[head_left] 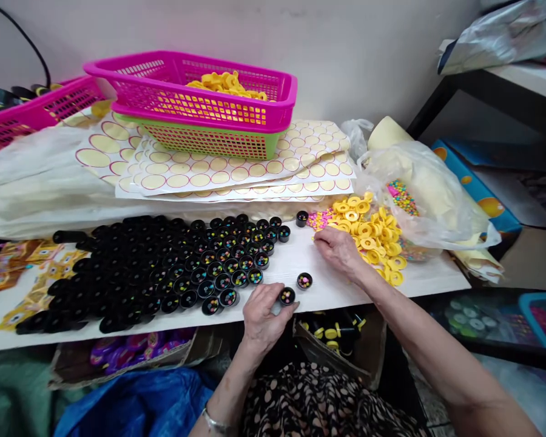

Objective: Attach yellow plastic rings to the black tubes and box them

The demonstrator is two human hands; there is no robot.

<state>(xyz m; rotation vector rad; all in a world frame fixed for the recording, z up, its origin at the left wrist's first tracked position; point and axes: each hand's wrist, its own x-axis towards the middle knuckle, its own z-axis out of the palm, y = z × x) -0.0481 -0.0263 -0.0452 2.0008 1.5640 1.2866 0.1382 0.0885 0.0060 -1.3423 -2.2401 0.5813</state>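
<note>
My left hand (264, 314) is closed round a small black cup (287, 297) at the table's front edge, its thumb and fingers on the cup's sides. Colourful beads lie inside that cup. Just right of it stands another black cup (304, 281) with beads in it. Over at the bead pile (319, 219), my right hand (339, 249) has its fingertips pinched together and pointing left; whether beads are between them is hidden. Yellow plastic rings (377, 233) are heaped right beside this hand. A lone black cup (302, 218) stands left of the beads.
Many black cups (164, 261) cover the table's left half, several holding beads. Behind are sticker sheets (236, 176) under a pink basket (200, 112) of yellow parts. A clear plastic bag (437, 194) lies right. Below the front edge sits a cardboard box (368, 358).
</note>
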